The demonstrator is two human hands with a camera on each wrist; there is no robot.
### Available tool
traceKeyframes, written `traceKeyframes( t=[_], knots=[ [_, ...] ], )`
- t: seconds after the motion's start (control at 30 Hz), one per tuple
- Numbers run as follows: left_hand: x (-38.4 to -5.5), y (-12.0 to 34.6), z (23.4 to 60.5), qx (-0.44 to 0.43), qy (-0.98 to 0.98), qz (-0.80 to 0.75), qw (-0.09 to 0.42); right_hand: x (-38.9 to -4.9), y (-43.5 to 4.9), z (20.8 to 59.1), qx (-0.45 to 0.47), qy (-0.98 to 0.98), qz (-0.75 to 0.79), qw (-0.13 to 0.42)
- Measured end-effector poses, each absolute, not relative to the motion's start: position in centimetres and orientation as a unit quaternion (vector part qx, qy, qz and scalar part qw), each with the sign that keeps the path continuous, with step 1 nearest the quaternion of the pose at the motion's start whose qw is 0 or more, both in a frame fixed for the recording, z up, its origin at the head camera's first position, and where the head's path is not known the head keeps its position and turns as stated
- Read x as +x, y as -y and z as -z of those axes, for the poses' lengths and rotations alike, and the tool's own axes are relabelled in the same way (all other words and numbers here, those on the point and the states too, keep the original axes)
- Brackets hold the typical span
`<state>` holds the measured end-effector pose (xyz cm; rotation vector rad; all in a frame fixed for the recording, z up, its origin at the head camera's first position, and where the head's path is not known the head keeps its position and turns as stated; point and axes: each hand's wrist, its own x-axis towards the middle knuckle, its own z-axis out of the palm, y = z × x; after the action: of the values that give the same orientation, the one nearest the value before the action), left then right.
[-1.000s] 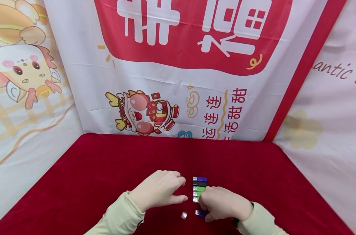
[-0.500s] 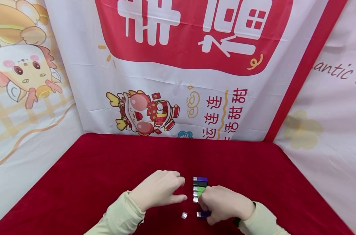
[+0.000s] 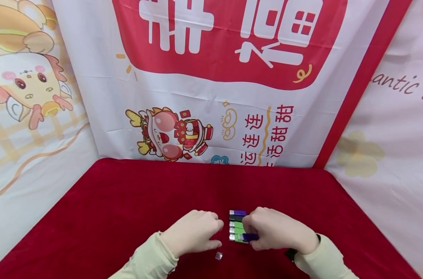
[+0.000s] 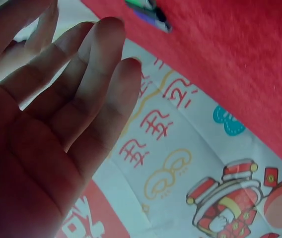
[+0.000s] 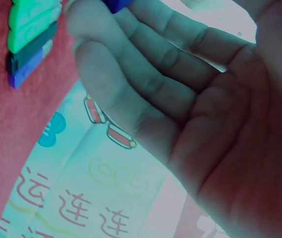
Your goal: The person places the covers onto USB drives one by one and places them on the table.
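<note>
In the head view, my right hand [image 3: 279, 228] pinches a purple USB flash drive [image 3: 250, 237] between thumb and fingers. Its bare silver plug points left, over the near end of a row of flash drives. The row holds green drives [image 3: 238, 224], a black one [image 3: 235, 218] and a purple one [image 3: 240, 212] at the far end, silver ends leftward. Only a purple corner of the held drive [image 5: 115, 5] shows in the right wrist view. Left of the row, my left hand [image 3: 194, 232] holds nothing, its fingers loosely bent. A small clear, silvery cap [image 3: 218, 255] lies below its thumb.
Red cloth [image 3: 145, 190] covers the table. A white printed banner [image 3: 211, 97] hangs behind its far edge, with printed cloth walls [image 3: 382, 128] at both sides.
My right hand has picked up the purple flash drive from the near cloth and moved it away from me, up to the row. My left hand has shifted slightly right and nearer.
</note>
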<state>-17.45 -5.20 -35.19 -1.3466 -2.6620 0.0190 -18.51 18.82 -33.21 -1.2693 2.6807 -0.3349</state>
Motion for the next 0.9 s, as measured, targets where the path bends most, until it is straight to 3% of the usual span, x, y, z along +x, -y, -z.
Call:
traceKeyframes(
  t=[0.13, 0.27, 0.57, 0.9],
  knots=[
    [-17.0, 4.5, 36.1, -0.446, 0.894, -0.019, 0.050, -18.4, -19.3, 32.4, -0.445, -0.886, 0.125, 0.039],
    [-16.6, 4.1, 36.9, -0.443, 0.893, -0.039, 0.062, -18.5, -19.7, 31.8, -0.443, -0.887, 0.128, 0.018],
    [-16.2, 3.9, 37.9, -0.455, 0.882, -0.056, 0.111, -18.5, -19.9, 31.5, -0.431, -0.893, 0.129, 0.014],
    [-16.0, 3.5, 38.4, -0.463, 0.881, -0.045, 0.084, -18.5, -20.0, 31.4, -0.430, -0.893, 0.129, 0.014]
  ],
)
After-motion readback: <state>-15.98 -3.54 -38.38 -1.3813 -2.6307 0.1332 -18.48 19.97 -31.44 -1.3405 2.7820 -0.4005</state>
